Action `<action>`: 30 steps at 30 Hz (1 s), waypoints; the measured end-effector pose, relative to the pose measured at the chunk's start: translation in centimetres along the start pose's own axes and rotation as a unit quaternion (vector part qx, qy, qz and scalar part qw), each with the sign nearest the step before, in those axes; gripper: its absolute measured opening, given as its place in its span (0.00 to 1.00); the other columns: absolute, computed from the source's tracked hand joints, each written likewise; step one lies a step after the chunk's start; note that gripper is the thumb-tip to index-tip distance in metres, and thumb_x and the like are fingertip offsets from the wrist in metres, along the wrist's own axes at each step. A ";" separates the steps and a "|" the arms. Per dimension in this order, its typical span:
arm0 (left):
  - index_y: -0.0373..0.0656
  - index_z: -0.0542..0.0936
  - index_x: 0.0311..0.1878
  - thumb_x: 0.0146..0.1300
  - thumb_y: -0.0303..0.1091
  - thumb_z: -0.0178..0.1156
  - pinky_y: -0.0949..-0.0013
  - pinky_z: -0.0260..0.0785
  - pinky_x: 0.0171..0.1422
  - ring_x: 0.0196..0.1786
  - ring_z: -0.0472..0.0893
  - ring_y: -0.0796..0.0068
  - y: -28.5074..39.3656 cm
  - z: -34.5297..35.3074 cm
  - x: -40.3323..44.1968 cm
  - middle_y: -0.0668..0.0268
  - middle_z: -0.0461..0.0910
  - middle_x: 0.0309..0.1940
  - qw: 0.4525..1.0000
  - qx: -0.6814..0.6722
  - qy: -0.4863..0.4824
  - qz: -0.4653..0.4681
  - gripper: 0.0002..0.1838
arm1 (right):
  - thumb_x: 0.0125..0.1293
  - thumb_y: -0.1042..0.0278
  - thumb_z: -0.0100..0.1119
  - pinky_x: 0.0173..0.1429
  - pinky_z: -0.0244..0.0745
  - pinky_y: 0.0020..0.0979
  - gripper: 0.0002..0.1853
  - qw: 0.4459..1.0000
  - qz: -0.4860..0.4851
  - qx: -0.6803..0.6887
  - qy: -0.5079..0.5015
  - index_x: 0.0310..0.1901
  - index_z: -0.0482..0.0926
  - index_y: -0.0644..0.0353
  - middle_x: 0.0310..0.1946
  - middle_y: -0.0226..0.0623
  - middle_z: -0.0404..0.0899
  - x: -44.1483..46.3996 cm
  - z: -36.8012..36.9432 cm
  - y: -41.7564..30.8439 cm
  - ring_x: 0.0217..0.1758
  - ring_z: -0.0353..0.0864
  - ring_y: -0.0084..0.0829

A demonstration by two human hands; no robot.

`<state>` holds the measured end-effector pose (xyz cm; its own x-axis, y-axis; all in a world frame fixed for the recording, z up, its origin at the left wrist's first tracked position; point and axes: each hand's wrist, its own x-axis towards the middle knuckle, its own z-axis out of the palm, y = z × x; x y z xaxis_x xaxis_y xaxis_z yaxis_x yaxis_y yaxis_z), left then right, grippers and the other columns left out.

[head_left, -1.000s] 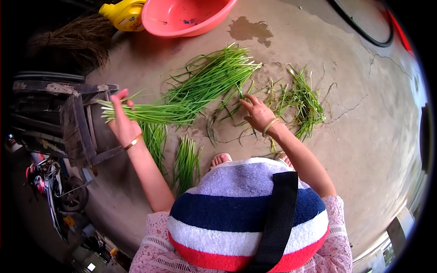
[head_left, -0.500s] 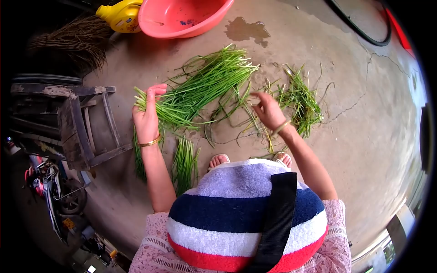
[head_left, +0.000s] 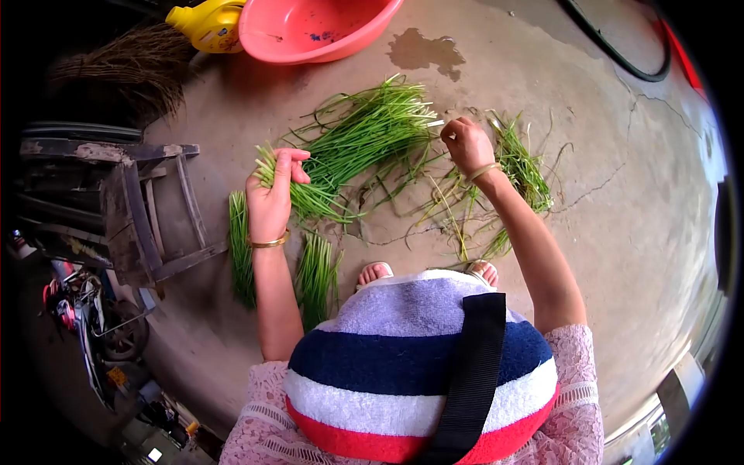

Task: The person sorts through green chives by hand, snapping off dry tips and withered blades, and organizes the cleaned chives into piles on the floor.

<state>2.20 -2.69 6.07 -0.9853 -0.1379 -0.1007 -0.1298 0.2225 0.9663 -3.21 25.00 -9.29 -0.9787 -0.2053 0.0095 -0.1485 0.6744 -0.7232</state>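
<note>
My left hand is wrapped round a bunch of green stalks, their pale ends sticking up past the thumb. Behind it, a large pile of green stalks lies on the floor, pale ends to the right. My right hand is at the right end of this pile, fingers curled together at a pale stalk end. To its right lies a loose, tangled heap of stalks and yellowed leaves. Two smaller bundles rest nearer my body, one beside my left wrist and another right of it.
A pink basin and a yellow bottle stand at the back. On the left are a twig broom, a worn wooden stool and a motorbike. A black hose curves at the back right.
My left hand has moved right, carrying its bunch in from beside the stool. My right hand has shifted right and up to the pile's pale ends, and its fingers have closed.
</note>
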 end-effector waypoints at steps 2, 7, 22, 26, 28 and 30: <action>0.32 0.76 0.34 0.67 0.33 0.45 0.77 0.64 0.34 0.26 0.69 0.82 -0.2 0.3 -0.1 0.70 0.69 0.20 1.000 -0.005 -0.008 0.004 0.14 | 0.52 0.70 0.54 0.36 0.70 0.39 0.03 1.000 0.006 0.019 -0.002 0.28 0.76 0.58 0.29 0.42 0.74 -0.6 -0.1 -0.2 0.32 0.75 0.45; 0.33 0.76 0.34 0.67 0.32 0.46 0.80 0.63 0.31 0.24 0.68 0.84 -0.3 1.1 -0.3 0.72 0.68 0.19 0.999 -0.009 -0.037 0.006 0.13 | 0.50 0.70 0.59 0.35 0.71 0.35 0.05 0.997 0.026 0.067 -0.002 0.29 0.77 0.59 0.27 0.41 0.77 -0.9 1.0 -0.5 0.29 0.76 0.40; 0.38 0.80 0.35 0.61 0.31 0.54 0.82 0.61 0.28 0.23 0.67 0.88 0.7 1.6 -0.8 0.74 0.69 0.19 0.995 0.091 -0.006 -0.040 0.08 | 0.55 0.71 0.58 0.30 0.65 0.17 0.06 0.933 0.161 0.322 0.004 0.31 0.77 0.65 0.21 0.24 0.74 -6.7 -8.0 -2.8 0.24 0.69 0.12; 0.39 0.81 0.35 0.53 0.24 0.61 0.79 0.66 0.35 0.32 0.74 0.82 1.2 4.8 -0.8 0.70 0.75 0.29 0.982 0.139 -0.069 0.107 0.06 | 0.56 0.70 0.59 0.31 0.64 0.16 0.06 0.897 0.183 0.402 -0.010 0.30 0.76 0.65 0.22 0.22 0.73 -7.4 -8.0 -4.1 0.26 0.68 0.12; 0.40 0.81 0.36 0.50 0.24 0.62 0.77 0.67 0.38 0.33 0.75 0.79 1.1 6.4 -1.1 0.68 0.76 0.30 0.974 0.149 -0.106 0.134 0.08 | 0.56 0.70 0.58 0.30 0.63 0.16 0.06 0.900 0.180 0.395 -0.035 0.30 0.76 0.65 0.22 0.22 0.73 -7.4 -7.4 -4.3 0.25 0.67 0.12; 0.40 0.81 0.36 0.49 0.24 0.63 0.77 0.67 0.39 0.35 0.75 0.77 1.3 8.0 -1.4 0.66 0.76 0.31 0.968 0.151 -0.144 0.140 0.09 | 0.56 0.70 0.58 0.27 0.62 0.16 0.06 0.903 0.162 0.395 -0.053 0.30 0.76 0.65 0.21 0.22 0.72 -7.2 -7.3 -5.2 0.24 0.66 0.11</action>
<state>2.53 5.47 5.54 -0.9710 0.2336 0.0508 0.1628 0.4902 0.8563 3.57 28.16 -0.53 -0.9271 -0.1828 -0.3272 0.3321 0.0040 -0.9432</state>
